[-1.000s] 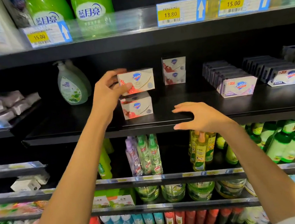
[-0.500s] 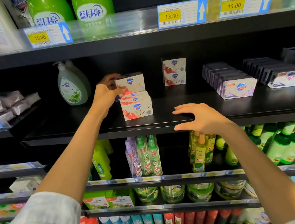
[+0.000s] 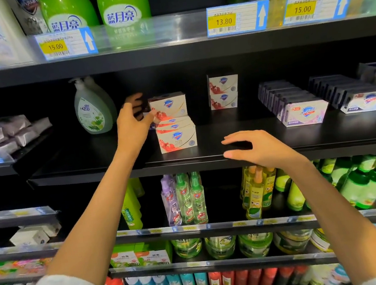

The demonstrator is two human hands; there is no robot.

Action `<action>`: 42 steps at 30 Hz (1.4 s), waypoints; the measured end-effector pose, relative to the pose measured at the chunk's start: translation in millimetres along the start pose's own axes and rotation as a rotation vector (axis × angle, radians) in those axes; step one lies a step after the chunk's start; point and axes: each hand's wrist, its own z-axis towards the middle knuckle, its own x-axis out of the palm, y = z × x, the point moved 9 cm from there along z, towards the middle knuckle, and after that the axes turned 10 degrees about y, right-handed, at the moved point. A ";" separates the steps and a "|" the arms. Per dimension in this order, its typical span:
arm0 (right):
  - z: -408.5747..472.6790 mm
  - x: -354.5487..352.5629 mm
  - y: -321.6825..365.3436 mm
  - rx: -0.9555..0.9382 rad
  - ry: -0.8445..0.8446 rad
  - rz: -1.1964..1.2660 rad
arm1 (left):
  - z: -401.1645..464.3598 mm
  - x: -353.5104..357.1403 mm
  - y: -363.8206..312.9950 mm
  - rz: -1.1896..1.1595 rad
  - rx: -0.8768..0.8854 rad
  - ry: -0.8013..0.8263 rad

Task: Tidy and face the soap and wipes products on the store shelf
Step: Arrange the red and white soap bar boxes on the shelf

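On the black middle shelf (image 3: 87, 170) a row of white-and-red soap boxes runs back from its front box (image 3: 177, 139). A further soap box (image 3: 168, 105) of the same kind sits on top of the row, set back from the front. My left hand (image 3: 133, 125) holds this top box by its left end, thumb on the front face and fingers behind it. Farther right, my right hand (image 3: 260, 148) rests flat on the shelf's front edge, holding nothing. Two more soap boxes (image 3: 223, 91) stand stacked deeper on the shelf.
A green pump bottle (image 3: 91, 108) stands left of my left hand. Purple soap boxes (image 3: 303, 111) and blue-white ones (image 3: 365, 101) form rows at the right. Wipes packs (image 3: 5, 132) lie on the left shelf. Green bottles (image 3: 69, 13) stand above; spray bottles fill the shelf below.
My left hand has carried the top soap box back and slightly left, from directly over the front box to farther back on the row. My right hand has stayed on the shelf edge.
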 end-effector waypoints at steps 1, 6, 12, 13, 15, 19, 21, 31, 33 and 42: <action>0.1 -5.4 0.3 -0.006 -0.031 0.043 | -12.4 -6.0 -9.4 0.048 0.050 -0.071; 13.0 -35.7 -6.8 0.006 -0.235 0.281 | -86.6 23.2 -60.5 0.163 0.342 -0.065; 63.9 -72.8 -42.5 0.140 -0.485 0.542 | -107.7 139.0 -58.2 0.372 0.381 0.662; 73.9 -77.6 -47.5 0.161 -0.506 0.529 | -103.9 149.4 -53.2 0.410 0.343 0.731; 97.4 -86.7 -56.7 0.204 -0.522 0.486 | -95.7 162.1 -42.7 0.486 0.294 0.808; 132.7 -101.6 -78.9 0.352 -0.551 0.403 | -88.6 165.2 -32.6 0.519 0.285 0.819; 141.9 -102.8 -86.4 0.345 -0.600 0.502 | -88.3 164.0 -30.7 0.517 0.293 0.791; 180.3 -111.8 -84.1 0.369 -0.661 0.505 | -84.4 165.8 -25.6 0.524 0.257 0.805; 179.7 -114.9 -84.9 0.377 -0.671 0.466 | -84.8 165.7 -26.0 0.524 0.253 0.805; 151.1 -116.5 -81.6 0.272 -0.787 0.499 | -86.7 163.7 -30.0 0.512 0.224 0.818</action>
